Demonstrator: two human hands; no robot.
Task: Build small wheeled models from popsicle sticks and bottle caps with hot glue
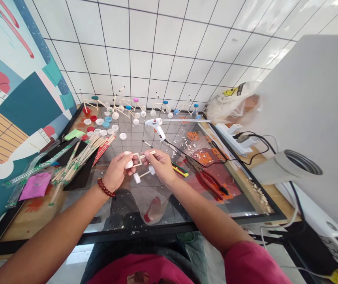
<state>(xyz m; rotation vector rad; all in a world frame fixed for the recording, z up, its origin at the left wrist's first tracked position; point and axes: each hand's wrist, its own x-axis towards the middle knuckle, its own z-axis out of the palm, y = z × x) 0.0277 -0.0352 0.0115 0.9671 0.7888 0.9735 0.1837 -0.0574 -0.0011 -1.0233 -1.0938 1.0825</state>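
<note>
My left hand, with a red bead bracelet on its wrist, and my right hand together hold a small frame of thin wooden sticks above the glass table. A white bottle cap sits at the frame's left end against my left fingers. My right fingers pinch the frame's right side. Just below, between my hands, a short stick with white caps at both ends lies on the glass. Both hands are closed on the frame.
A white glue gun stands beyond my hands, its cord running right to a power strip. Several finished stick-and-cap models line the tiled wall. Loose caps, bundled sticks, red pliers and a yellow cutter lie around.
</note>
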